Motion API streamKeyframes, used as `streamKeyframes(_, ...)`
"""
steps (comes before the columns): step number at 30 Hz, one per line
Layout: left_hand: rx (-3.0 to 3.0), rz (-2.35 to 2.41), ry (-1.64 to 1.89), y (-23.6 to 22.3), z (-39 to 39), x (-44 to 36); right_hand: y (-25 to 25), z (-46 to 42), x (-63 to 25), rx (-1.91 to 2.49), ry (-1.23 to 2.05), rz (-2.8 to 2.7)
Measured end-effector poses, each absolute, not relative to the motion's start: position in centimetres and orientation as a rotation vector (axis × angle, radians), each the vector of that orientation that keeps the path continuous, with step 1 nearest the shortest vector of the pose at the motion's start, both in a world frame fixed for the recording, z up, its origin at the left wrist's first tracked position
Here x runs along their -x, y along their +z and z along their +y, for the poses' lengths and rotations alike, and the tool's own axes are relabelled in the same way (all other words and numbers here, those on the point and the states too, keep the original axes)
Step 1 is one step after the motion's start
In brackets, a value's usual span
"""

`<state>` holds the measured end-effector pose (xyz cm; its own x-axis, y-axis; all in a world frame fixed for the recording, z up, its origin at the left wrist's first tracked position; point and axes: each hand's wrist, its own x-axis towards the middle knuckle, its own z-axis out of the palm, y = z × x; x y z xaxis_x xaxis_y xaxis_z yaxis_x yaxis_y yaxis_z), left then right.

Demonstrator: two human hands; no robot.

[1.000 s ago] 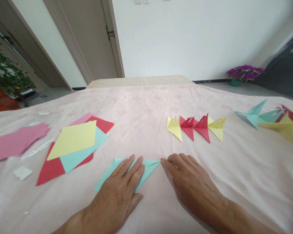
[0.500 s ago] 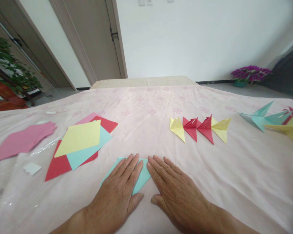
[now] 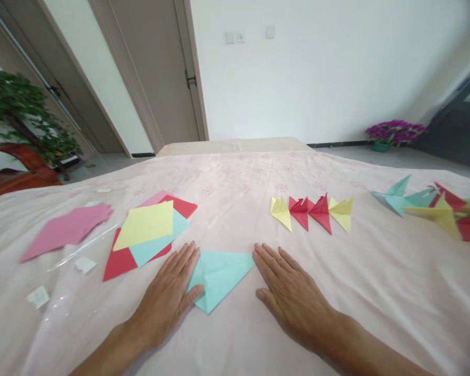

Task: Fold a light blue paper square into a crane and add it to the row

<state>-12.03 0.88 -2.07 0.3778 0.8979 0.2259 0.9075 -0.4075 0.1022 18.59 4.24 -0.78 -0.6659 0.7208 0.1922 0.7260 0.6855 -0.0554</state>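
A light blue sheet of folded paper (image 3: 221, 274) lies flat on the cloth between my hands, one corner pointing toward me and creases showing on its surface. My left hand (image 3: 168, 292) rests flat over its left side, fingers stretched out, the thumb on the paper. My right hand (image 3: 292, 292) lies flat on the cloth with fingers extended, its fingertips at the paper's right corner. Neither hand grips anything. Beyond the right hand, a row of folded paper cranes, yellow (image 3: 281, 213) and red (image 3: 320, 213), sits on the cloth.
Yellow, blue and red paper squares (image 3: 144, 224) overlap at the left, near a pink paper stack (image 3: 70, 230) and clear plastic wrapping. More folded cranes (image 3: 441, 214) stand at the far right. A pale pink flowered cloth (image 3: 235, 209) covers the table.
My hands have spread apart along the blue paper, the left sliding left and the right sliding right, uncovering its middle. The view has tilted up slightly.
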Motion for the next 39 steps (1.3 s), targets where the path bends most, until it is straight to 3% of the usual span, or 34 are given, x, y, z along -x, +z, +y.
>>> streamKeyframes(9, 2.740, -1.967, -1.108, 0.1, 4.6, 10.9, 0.0, 3.7, -18.5, 1.149, 0.143, -2.596)
streamKeyframes(14, 2.414, -2.094, -1.380, 1.0, 4.7, 8.9, 0.0, 2.6, -19.0, 1.194, 0.207, -2.454)
streamKeyframes(21, 1.969, -2.191, -1.990, 1.5, 1.3, 8.3, 0.3, -0.5, -15.1, 1.262, 0.649, -2.055)
streamKeyframes(33, 1.590, -2.137, -2.793, 0.8, -1.4, 7.5, -1.1, -2.2, -8.5, 1.215, 0.335, -2.008)
streamKeyframes(39, 1.594, -2.171, -3.038, 0.3, -1.0, 7.5, -1.6, 0.1, -9.4, 1.266, 0.701, -1.573)
